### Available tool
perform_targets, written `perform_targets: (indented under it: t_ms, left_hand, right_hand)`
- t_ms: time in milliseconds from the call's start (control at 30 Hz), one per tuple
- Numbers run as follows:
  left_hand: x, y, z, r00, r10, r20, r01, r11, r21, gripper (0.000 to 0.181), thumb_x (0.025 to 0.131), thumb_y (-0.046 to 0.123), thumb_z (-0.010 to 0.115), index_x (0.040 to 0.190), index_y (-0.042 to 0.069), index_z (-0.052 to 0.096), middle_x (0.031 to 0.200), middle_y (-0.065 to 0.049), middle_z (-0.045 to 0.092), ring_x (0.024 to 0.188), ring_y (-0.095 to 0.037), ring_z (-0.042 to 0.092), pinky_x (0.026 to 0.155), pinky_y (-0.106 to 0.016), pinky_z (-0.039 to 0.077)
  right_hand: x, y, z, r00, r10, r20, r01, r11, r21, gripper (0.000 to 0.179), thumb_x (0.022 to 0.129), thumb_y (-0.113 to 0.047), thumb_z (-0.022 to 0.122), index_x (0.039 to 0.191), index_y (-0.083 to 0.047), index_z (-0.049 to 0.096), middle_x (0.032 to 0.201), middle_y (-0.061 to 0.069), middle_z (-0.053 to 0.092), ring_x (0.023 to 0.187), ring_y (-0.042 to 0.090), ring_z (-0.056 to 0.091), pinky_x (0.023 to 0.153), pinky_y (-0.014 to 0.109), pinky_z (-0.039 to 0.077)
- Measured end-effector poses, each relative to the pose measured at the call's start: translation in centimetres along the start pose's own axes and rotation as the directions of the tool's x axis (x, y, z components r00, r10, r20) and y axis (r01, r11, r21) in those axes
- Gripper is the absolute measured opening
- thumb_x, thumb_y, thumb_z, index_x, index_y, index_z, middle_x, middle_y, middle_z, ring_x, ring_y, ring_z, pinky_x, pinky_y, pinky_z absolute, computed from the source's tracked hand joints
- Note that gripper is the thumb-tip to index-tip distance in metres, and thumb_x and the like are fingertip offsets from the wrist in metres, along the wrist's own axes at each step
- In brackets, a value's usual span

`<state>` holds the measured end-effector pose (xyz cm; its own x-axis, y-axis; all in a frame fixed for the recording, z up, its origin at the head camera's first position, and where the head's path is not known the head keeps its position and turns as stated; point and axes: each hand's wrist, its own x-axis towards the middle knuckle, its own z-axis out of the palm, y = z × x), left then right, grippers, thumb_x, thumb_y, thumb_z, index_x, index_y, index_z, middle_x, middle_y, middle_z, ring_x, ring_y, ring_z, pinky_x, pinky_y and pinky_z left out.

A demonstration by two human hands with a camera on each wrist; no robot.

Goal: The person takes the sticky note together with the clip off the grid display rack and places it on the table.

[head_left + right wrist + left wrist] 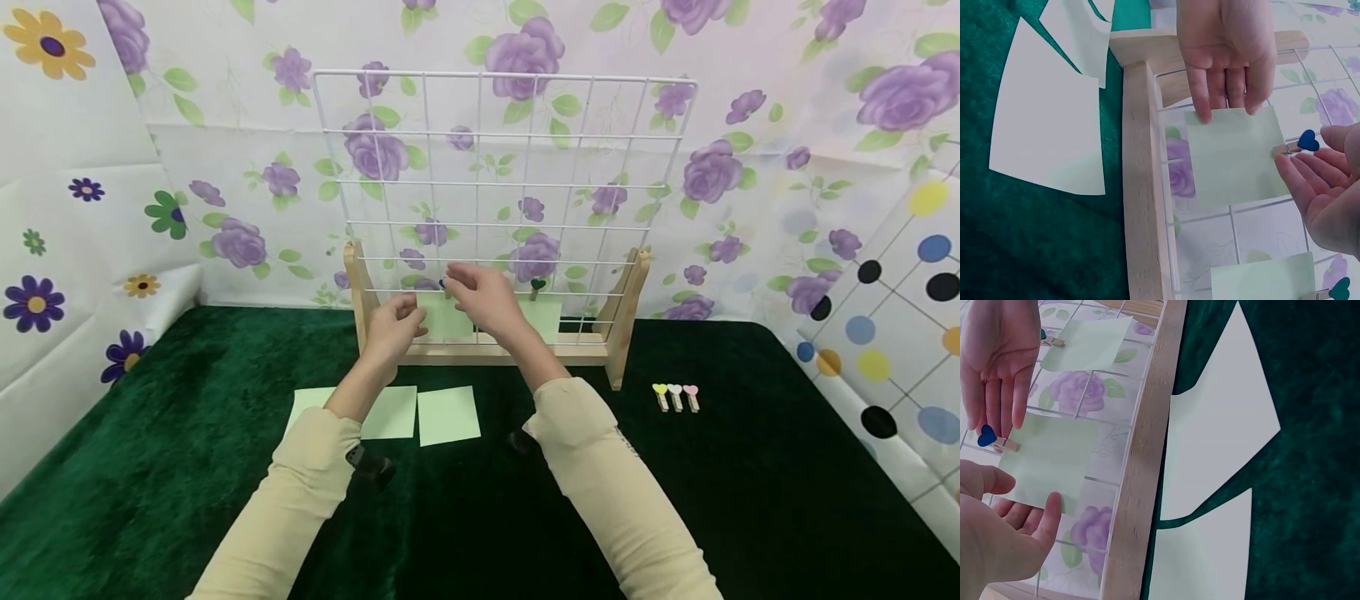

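A pale green paper square (450, 321) hangs on the white wire grid (478, 183), held by a small wooden clothespin with a blue heart (986, 435). My left hand (392, 333) is at that square's left edge, its fingertips touching the paper, some of them behind it. Near the blue-heart clothespin, my right hand (491, 302) has its thumb and fingers spread apart around the clip without pinching it. To the right, a second pale green square (546, 317) hangs from a clothespin with a dark green heart (537, 285).
Loose pale green sheets (448, 415) lie on the dark green cloth (480, 517) before the wooden stand (510, 357), partly covered by my left arm. Three clothespins with yellow, white and pink hearts (676, 398) lie in a row to the right. A flowered sheet (750, 50) hangs behind.
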<state>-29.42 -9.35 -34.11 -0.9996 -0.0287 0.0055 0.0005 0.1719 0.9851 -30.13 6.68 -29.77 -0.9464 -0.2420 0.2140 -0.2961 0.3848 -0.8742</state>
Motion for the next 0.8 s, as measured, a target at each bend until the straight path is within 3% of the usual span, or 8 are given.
perform_targets:
  t_ms: [333,633,800]
  left_hand:
    - [0.4,-0.2,0.4,0.999,0.014,-0.035,-0.013,0.999,0.034,0.030,0.100,0.018,0.053,0.122,-0.002,0.058,0.108,-0.014,0.059,0.084,-0.019,0.050,0.084,-0.040,0.049]
    - [0.4,-0.2,0.6,0.999,0.000,-0.038,0.001,1.000,0.014,0.031,0.100,0.019,0.053,0.123,-0.002,0.058,0.114,-0.015,0.060,0.089,-0.020,0.051,0.082,-0.036,0.049]
    - [0.4,-0.3,0.6,0.999,-0.014,-0.038,0.015,0.999,0.032,0.032,0.100,0.020,0.053,0.123,-0.001,0.058,0.113,-0.013,0.057,0.092,-0.021,0.048,0.077,-0.032,0.045]
  right_hand:
    - [0.1,-0.1,0.3,0.999,-0.027,-0.022,0.026,0.999,-0.043,0.035,0.100,-0.020,0.055,0.131,-0.005,0.059,0.128,0.009,0.061,0.109,0.020,0.060,0.076,0.028,0.055]
    - [0.5,0.5,0.7,0.995,-0.073,-0.066,0.064,0.989,-0.130,0.031,0.100,-0.021,0.055,0.126,-0.007,0.064,0.119,0.007,0.066,0.089,0.020,0.066,0.070,0.027,0.055]
    - [0.5,0.7,1.1,0.992,-0.077,-0.096,0.059,0.983,-0.174,0.031,0.098,-0.020,0.059,0.126,-0.007,0.064,0.117,0.005,0.067,0.099,0.017,0.065,0.074,0.027,0.054]
